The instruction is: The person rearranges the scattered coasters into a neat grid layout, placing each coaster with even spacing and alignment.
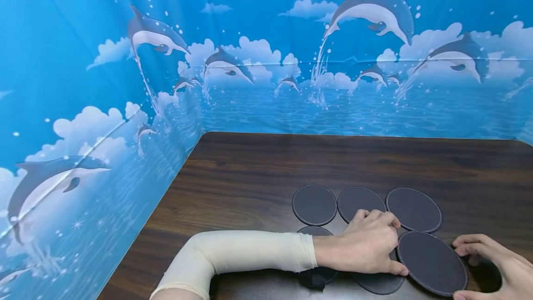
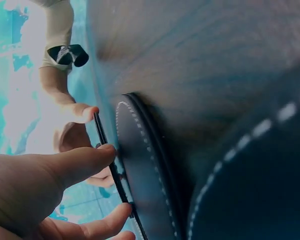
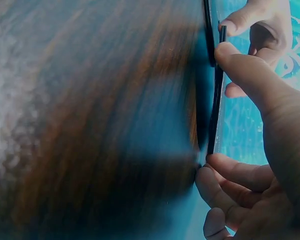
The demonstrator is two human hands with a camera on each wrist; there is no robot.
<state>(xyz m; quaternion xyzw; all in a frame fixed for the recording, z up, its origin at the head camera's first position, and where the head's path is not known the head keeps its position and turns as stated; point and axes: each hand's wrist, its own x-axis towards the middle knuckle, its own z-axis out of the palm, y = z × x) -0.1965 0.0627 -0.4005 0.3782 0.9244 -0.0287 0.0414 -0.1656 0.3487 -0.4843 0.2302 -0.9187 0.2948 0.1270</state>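
Observation:
A round black stitched coaster (image 1: 433, 264) sits at the front right, slightly raised off the table. My left hand (image 1: 370, 244) holds its left edge between thumb and fingers. From the opposite side my right hand (image 1: 497, 263) grips it, thumb at the near rim and fingers at the far rim. Edge-on, the coaster (image 3: 218, 100) shows as a thin dark strip in the right wrist view. Three similar coasters lie behind in a row: left (image 1: 314, 204), middle (image 1: 360, 198) and right (image 1: 413, 209). Under my left arm, two front coasters, one at left (image 1: 315, 230) and one in the middle (image 1: 379, 284), are partly covered.
The dark wood-grain table (image 1: 250, 165) reaches back to a blue curtain (image 1: 258, 105) printed with dolphins, which also runs along its left edge. A pale sleeve (image 1: 258, 250) covers my left forearm, which crosses low over the front coasters.

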